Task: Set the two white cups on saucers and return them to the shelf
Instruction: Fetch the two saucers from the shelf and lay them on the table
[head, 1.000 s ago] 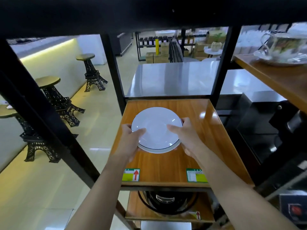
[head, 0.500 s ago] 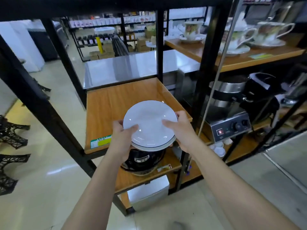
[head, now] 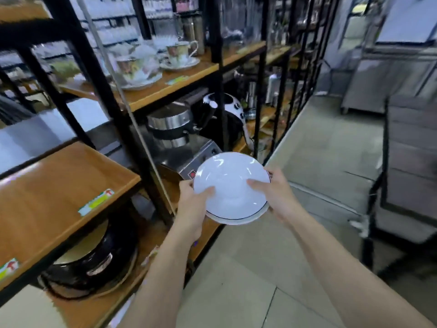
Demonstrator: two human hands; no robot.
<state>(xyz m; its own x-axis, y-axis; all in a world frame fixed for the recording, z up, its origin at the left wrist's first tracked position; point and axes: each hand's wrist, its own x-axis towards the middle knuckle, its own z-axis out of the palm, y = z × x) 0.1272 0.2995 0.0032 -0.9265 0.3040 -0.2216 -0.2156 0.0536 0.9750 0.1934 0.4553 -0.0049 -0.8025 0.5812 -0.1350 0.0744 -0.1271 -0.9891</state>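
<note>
**Saucer held in both hands, off to the right of the wood shelf board**

Landmark: bare wood shelf board (head: pixel 54 185) w/ a green-yellow label (head: pixel 95 202) on its front edge.

- White saucer (head: pixel 230 183): in the air, right of the board and clear of it, above the tiled floor (head: pixel 260 280). Face up, tilted a bit toward the camera. Thin dark line near its lower rim; can't tell if it's one piece or a stack.
- L hand (head: pixel 191 207): grips the saucer's rim on the side nearer the board, thumb on top, fingers curled under.
- R hand (head: pixel 276 195): grips the far rim the same way, thumb lying across the top face.
- Under the board: a black round appliance (head: pixel 94 263) on the next level down.
- Right of the board, behind the saucer: a steel appliance (head: pixel 170 124).
- Above and right of the board: a higher shelf w/ floral cups (head: pixel 179 52) sitting on their own saucers, blurred.
</note>
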